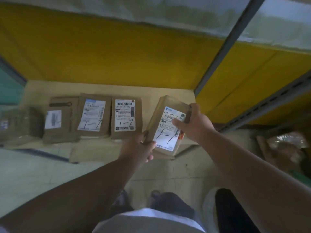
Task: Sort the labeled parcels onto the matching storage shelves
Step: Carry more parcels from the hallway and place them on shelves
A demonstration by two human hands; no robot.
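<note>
matt cardboard parcel (165, 115), paper label (168, 130)

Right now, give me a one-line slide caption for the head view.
Both hands, left hand and right hand, hold a "1-7" parcel over the shelf beside matching parcels.

— What is the person wearing?

— A white or pale grey shirt (148, 221); only its front shows, at the bottom edge of the view. Below it, dark trousers (168, 204), blue-grey in this dim light.

— Sleeves?

— None reach the forearms. The left forearm (80, 195) and the right forearm (249, 167) are both bare up to the frame edge.

— Anything on the hands?

— No gloves. The left hand (139, 148) and the right hand (193, 125) are bare, and I see no ring, watch or band at either wrist.

— Shoes?

— Something dark at the feet (155, 193), too blurred to name.
</note>
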